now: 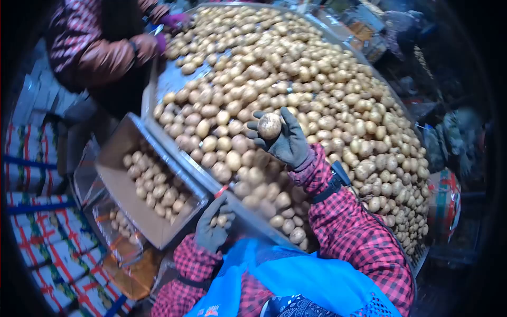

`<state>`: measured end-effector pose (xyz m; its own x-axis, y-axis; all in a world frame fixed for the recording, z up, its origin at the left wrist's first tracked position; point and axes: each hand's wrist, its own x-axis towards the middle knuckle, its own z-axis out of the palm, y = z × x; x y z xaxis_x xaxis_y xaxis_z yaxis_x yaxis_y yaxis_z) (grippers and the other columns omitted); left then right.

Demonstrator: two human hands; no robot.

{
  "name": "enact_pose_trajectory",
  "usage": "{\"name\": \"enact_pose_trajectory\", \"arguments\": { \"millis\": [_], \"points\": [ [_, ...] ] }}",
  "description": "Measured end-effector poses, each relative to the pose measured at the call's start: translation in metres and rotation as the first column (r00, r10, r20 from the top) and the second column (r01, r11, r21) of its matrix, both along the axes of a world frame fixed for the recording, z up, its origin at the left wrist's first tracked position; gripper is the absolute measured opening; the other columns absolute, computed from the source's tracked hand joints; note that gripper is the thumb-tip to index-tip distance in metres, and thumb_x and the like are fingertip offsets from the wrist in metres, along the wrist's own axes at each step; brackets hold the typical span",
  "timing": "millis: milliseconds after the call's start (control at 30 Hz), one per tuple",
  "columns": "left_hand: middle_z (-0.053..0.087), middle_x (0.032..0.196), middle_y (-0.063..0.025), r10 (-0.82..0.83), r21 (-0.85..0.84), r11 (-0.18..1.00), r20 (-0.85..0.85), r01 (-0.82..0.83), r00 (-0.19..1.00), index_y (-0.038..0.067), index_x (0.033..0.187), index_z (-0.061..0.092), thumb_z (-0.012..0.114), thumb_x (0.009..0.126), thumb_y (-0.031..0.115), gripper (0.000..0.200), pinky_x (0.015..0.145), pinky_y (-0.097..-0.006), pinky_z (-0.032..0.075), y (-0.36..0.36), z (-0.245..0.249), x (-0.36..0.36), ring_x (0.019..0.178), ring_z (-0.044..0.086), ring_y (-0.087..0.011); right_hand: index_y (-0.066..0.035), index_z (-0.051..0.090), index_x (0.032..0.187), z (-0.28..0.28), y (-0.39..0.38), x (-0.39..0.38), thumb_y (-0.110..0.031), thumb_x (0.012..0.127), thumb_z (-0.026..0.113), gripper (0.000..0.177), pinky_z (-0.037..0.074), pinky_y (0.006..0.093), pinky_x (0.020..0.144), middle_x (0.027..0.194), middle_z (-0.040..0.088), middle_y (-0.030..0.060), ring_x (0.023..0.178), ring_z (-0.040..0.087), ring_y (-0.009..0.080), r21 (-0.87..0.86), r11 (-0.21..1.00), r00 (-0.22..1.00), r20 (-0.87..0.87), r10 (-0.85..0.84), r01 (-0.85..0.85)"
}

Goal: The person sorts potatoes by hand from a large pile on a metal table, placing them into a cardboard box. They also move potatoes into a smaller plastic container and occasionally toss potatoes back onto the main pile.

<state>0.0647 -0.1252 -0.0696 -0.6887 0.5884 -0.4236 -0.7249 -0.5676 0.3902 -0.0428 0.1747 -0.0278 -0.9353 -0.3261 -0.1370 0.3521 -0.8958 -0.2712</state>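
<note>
My right hand point(289, 145), in a grey glove, is raised over the heaped potatoes point(338, 113) with its palm up. Its fingers curl around one round, brownish potato point(269, 126). My left hand point(210, 228), also gloved in grey, is lower, by the near edge of the metal sorting table point(232, 198). A few small potatoes point(219, 220) lie in its curled fingers; how many is hard to make out. Between the left hand and the table's left corner stands an open cardboard box point(119, 182) partly filled with potatoes.
A person in a checked sleeve point(84, 50) works at the table's far left, with a purple-gloved hand point(177, 21) at the potatoes. Stacked printed cartons point(58, 248) line the left side. A wrapped, striped bundle point(444, 203) stands at the right.
</note>
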Motion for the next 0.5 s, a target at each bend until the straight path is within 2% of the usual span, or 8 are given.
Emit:
{"name": "enact_pose_trajectory", "arguments": {
  "millis": [67,133,167,200,300,400,433,500],
  "points": [
    [0.054,0.104,-0.008,0.019,-0.104,0.994,-0.097,-0.029,0.995,-0.001,0.137,0.043,0.041,0.1,0.018,0.041,0.068,-0.0239,0.054,-0.002,-0.006,0.006,0.09,0.058,-0.0204,0.0,0.039,0.138,0.023,-0.046,0.008,-0.053,0.097,0.041,0.067,0.041,0.0421,0.103,0.133,0.051,0.0171,0.119,0.053,0.0288,0.415,0.908,0.996,-0.047,0.078,-0.052],
    [0.055,0.105,-0.0094,0.059,-0.053,0.997,-0.01,-0.059,0.998,-0.001,0.138,0.041,0.042,0.1,0.022,0.045,0.069,-0.0237,0.052,0.001,-0.007,0.002,0.091,0.057,-0.0204,-0.004,0.034,0.144,0.043,-0.08,0.016,-0.04,0.102,0.036,0.056,0.033,0.0351,0.109,0.14,0.045,0.0089,0.128,0.044,0.0199,0.855,0.519,0.977,-0.102,0.186,-0.009],
    [0.055,0.11,-0.0114,0.093,-0.023,0.995,0.029,-0.093,0.995,0.0,0.137,0.042,0.043,0.099,0.024,0.045,0.071,-0.0246,0.052,0.003,-0.003,0.0,0.096,0.057,-0.0228,-0.005,0.036,0.143,0.031,-0.082,0.013,-0.03,0.103,0.036,0.047,0.035,0.034,0.108,0.138,0.047,0.0085,0.128,0.043,0.0185,0.973,0.177,0.939,-0.195,0.282,0.149],
    [0.055,0.115,-0.0133,0.137,0.009,0.99,0.066,-0.138,0.988,0.002,0.137,0.043,0.044,0.099,0.027,0.045,0.073,-0.0255,0.052,0.0,0.002,0.002,0.1,0.057,-0.0252,-0.001,0.038,0.141,0.011,-0.073,0.017,-0.032,0.101,0.042,0.05,0.035,0.0347,0.107,0.138,0.047,0.0124,0.127,0.044,0.021,0.946,0.138,0.878,-0.323,0.353,0.292],
    [0.055,0.127,-0.0178,0.314,0.11,0.92,0.361,-0.375,0.878,0.005,0.133,0.048,0.047,0.097,0.031,0.044,0.077,-0.0279,0.052,-0.005,0.021,-0.001,0.112,0.056,-0.0319,0.002,0.046,0.135,0.016,-0.083,0.036,-0.025,0.099,0.049,0.044,0.04,0.0329,0.102,0.133,0.05,0.0154,0.121,0.05,0.023,0.896,0.444,0.978,-0.084,0.191,-0.01],
    [0.058,0.121,-0.0151,0.247,0.197,0.926,0.329,-0.322,0.912,0.004,0.129,0.052,0.047,0.097,0.028,0.04,0.072,-0.027,0.053,-0.036,0.007,-0.006,0.101,0.06,-0.0279,0.002,0.048,0.132,-0.001,-0.069,0.066,-0.024,0.1,0.049,0.042,0.043,0.0303,0.099,0.125,0.056,0.0102,0.116,0.052,0.0173,0.924,0.38,0.959,-0.064,0.275,-0.048],
    [0.06,0.112,-0.0126,0.346,-0.078,0.937,0.085,-0.34,0.934,0.003,0.124,0.055,0.049,0.097,0.024,0.035,0.061,-0.0231,0.051,-0.041,0.0,0.003,0.086,0.06,-0.021,0.003,0.048,0.132,0.003,-0.073,0.073,-0.023,0.1,0.048,0.041,0.043,0.0299,0.099,0.122,0.058,0.0091,0.115,0.052,0.0162,0.884,0.44,0.966,0.048,0.254,-0.159],
    [0.059,0.102,-0.009,0.306,0.087,0.932,0.334,-0.353,0.891,0.003,0.122,0.055,0.053,0.095,0.02,0.032,0.052,-0.0188,0.046,-0.073,-0.008,0.002,0.075,0.055,-0.015,0.003,0.049,0.131,0.005,-0.076,0.089,-0.022,0.1,0.047,0.04,0.044,0.0309,0.098,0.123,0.057,0.0104,0.115,0.053,0.018,0.872,0.452,0.968,0.087,0.236,-0.188]
  ]
}}
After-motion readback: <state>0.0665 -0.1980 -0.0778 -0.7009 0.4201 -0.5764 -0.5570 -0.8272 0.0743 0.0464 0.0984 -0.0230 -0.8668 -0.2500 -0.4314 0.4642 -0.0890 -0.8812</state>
